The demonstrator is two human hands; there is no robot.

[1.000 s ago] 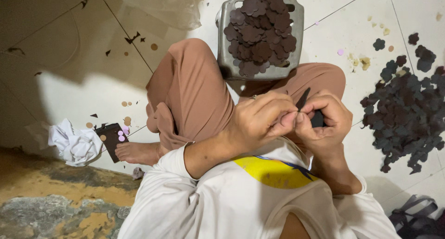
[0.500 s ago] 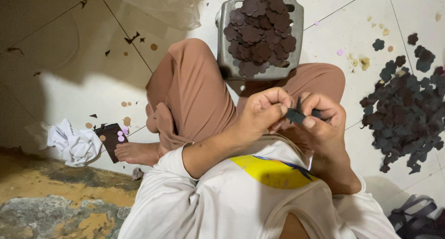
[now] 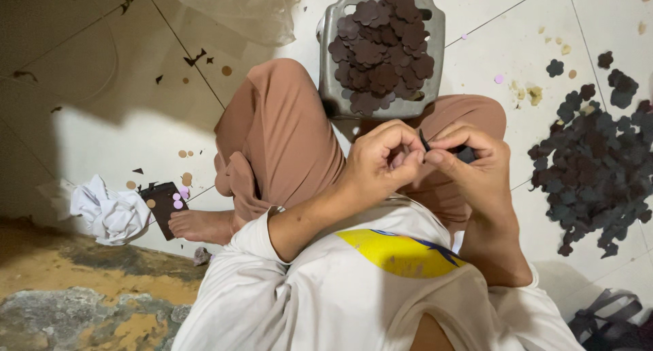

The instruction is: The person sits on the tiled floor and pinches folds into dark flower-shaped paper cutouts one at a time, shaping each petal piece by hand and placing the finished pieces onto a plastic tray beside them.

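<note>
Both hands have closed in on each other since the earlier frames, and the small dark piece (image 3: 427, 144) that stood up between them a second ago now shows only as a thin sliver pinched at the meeting fingertips.

Head view: the left hand (image 3: 382, 162) curls its fingers (image 3: 401, 137) tight onto that piece, and the right hand (image 3: 476, 166) presses thumb and forefinger against it from the other side, holding more dark material beneath. They work over the lap, just below the near edge of the grey stool (image 3: 330, 65), whose top is heaped with dark flower-shaped cutouts (image 3: 382, 48) almost to its rim. To the right, well apart from the hands, a loose pile of similar cutouts (image 3: 593, 171) spreads over the white tiled floor (image 3: 122, 133), with bare tile between pile and knee. On the left lie a crumpled white cloth (image 3: 105, 211) and a dark card (image 3: 165, 203) beside the bare foot (image 3: 201, 225).
</note>
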